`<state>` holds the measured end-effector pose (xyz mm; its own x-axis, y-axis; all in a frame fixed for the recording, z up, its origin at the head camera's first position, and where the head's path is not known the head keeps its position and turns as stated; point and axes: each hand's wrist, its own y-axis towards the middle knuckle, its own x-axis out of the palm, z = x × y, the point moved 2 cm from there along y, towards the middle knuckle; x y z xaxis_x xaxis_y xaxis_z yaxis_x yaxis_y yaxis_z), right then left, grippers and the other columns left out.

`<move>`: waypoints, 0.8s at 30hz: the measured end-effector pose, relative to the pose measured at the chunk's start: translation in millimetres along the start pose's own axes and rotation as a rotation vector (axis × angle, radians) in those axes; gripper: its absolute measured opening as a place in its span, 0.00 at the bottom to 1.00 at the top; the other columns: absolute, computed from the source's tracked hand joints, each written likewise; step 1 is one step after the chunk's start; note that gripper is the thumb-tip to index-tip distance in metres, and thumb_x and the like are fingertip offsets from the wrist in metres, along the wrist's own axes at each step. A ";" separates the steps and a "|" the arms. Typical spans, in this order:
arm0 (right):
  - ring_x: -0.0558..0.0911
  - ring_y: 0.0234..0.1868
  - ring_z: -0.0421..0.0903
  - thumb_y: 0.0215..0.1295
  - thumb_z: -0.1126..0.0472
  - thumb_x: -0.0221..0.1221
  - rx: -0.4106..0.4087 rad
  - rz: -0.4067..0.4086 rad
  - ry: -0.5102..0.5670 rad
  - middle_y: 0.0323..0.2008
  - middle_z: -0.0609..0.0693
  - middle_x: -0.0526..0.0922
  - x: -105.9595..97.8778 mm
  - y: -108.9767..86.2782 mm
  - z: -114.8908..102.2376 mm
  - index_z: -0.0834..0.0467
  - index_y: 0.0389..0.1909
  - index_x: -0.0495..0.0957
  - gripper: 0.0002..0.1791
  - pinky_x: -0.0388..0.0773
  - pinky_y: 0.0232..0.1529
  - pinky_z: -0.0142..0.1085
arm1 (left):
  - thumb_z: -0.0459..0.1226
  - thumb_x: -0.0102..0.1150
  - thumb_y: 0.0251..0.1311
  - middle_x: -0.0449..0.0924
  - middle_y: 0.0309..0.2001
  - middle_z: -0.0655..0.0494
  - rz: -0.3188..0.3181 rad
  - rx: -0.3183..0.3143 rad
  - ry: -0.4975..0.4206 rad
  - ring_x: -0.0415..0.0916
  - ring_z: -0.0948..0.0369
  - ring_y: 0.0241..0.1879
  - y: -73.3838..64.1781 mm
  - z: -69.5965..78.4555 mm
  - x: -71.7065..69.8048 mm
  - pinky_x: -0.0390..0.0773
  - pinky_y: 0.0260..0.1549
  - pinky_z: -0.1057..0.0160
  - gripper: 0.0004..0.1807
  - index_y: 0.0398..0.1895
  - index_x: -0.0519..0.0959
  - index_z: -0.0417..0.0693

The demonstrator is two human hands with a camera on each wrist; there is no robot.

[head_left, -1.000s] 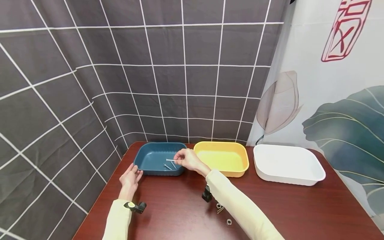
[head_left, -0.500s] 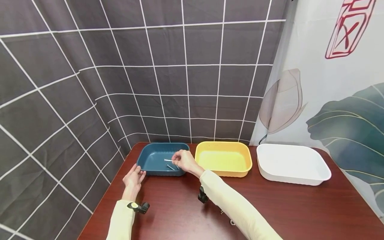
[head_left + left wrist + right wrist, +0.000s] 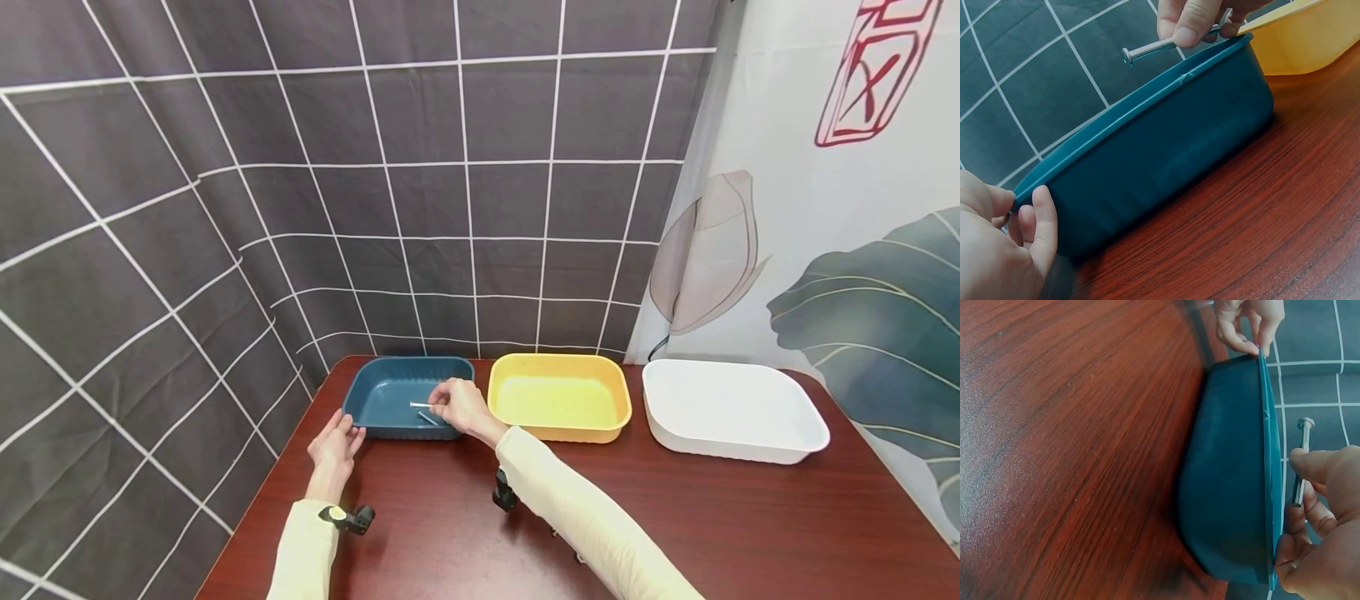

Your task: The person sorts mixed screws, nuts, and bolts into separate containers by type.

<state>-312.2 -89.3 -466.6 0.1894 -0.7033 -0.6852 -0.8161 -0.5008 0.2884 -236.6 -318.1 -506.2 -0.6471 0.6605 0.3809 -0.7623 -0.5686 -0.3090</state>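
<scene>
Fingers [image 3: 1311,464] of the right hand [image 3: 462,407] pinch one bolt [image 3: 1150,49], the left hand [image 3: 333,447] one blue tray [image 3: 1160,150].

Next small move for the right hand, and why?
Probably lower the bolt into the blue tray and let go: the right hand pinches it above that tray, the left hand grips the tray's edge, and another bolt lies inside.

"Where was there room to pass?"
"Over the reddish-brown wooden tabletop [image 3: 420,517], between the two cream sleeves [image 3: 303,550]."
"And into the dark-blue rectangular plastic tray [image 3: 381,402]?"
"From above; the right hand [image 3: 461,407] blocked its right side."
</scene>
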 end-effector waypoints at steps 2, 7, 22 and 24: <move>0.77 0.30 0.40 0.56 0.66 0.70 -0.008 0.002 0.007 0.24 0.43 0.79 -0.4 -1.8 0.1 0.59 0.28 0.85 0.02 0.77 0.33 0.32 | 0.26 0.53 0.69 0.75 0.24 0.59 0.002 0.000 0.002 0.73 0.68 0.22 -0.4 -1.2 0.3 0.85 0.31 0.71 0.28 0.72 0.64 0.35; 0.76 0.28 0.37 0.56 0.68 0.69 -0.054 0.029 0.011 0.23 0.41 0.78 -3.0 -6.2 -0.6 0.58 0.28 0.85 0.03 0.77 0.31 0.31 | 0.26 0.54 0.69 0.75 0.23 0.59 0.004 -0.001 0.005 0.74 0.68 0.22 -1.2 -3.7 1.4 0.85 0.31 0.71 0.28 0.72 0.65 0.35; 0.79 0.30 0.45 0.62 0.69 0.63 0.044 0.197 0.210 0.32 0.53 0.86 -54.5 -15.0 18.8 0.66 0.36 0.86 0.05 0.78 0.32 0.29 | 0.26 0.53 0.69 0.76 0.24 0.59 0.000 0.000 0.002 0.74 0.68 0.22 -0.9 -0.5 2.6 0.85 0.30 0.72 0.29 0.73 0.63 0.35; 0.80 0.30 0.46 0.62 0.70 0.63 0.060 0.229 0.242 0.32 0.54 0.86 -66.0 -20.7 23.7 0.67 0.36 0.86 0.05 0.78 0.32 0.30 | 0.26 0.53 0.69 0.76 0.24 0.58 0.011 -0.001 0.006 0.74 0.68 0.22 -1.1 0.5 1.6 0.85 0.31 0.71 0.28 0.73 0.64 0.36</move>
<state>-320.7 -20.6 -443.2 0.1159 -0.8971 -0.4264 -0.8816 -0.2907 0.3718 -236.7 -316.7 -504.9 -0.6555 0.6571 0.3722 -0.7552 -0.5755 -0.3140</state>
